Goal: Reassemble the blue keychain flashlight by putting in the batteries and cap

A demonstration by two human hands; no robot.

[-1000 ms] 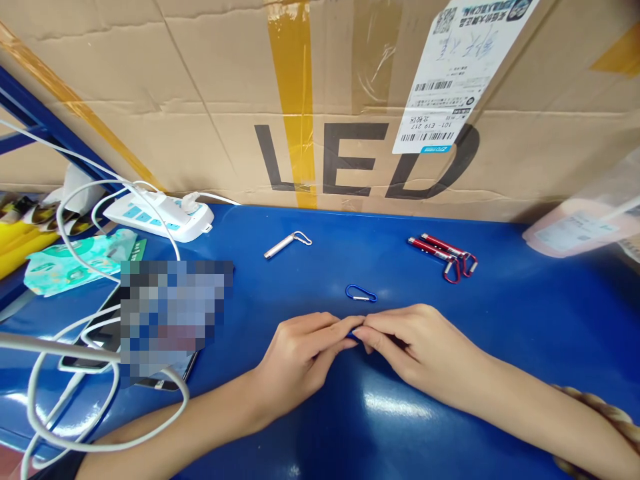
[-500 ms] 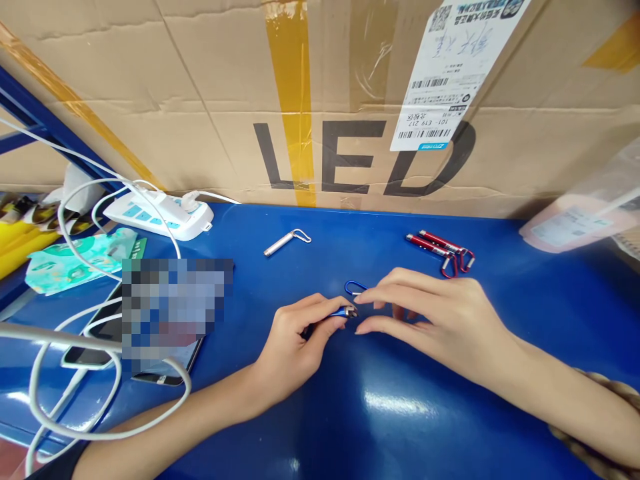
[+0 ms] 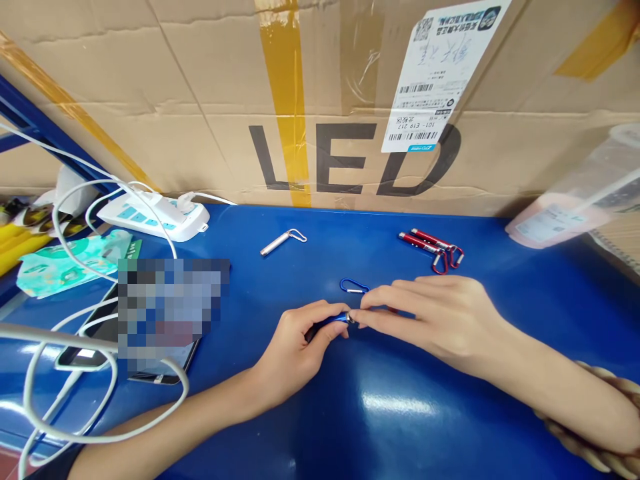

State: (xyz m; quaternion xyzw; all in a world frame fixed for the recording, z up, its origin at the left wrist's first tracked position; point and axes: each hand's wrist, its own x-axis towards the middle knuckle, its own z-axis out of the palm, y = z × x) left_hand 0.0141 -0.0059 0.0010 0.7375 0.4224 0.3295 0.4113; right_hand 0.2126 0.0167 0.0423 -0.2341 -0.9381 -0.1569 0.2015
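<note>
My left hand (image 3: 300,343) is closed around a small blue pen-shaped flashlight (image 3: 334,320), whose tip points right. My right hand (image 3: 433,320) pinches at that tip with thumb and forefinger; what sits between them is too small to make out. Just behind the fingers a loose blue carabiner clip (image 3: 354,287) lies on the blue table (image 3: 390,413). Further back lie a silver flashlight with a clip (image 3: 281,241) and two red flashlights with red clips (image 3: 433,249).
A big cardboard box marked LED (image 3: 320,100) walls off the back. At the left are a white power strip (image 3: 155,217), looping white cables (image 3: 75,373), a phone (image 3: 115,347) and a teal packet (image 3: 70,263). A clear bag (image 3: 570,207) lies at the right.
My hands came apart, showing the blue flashlight in my left hand, then my right fingertips came back to pinch at its tip. The view drifted slightly.
</note>
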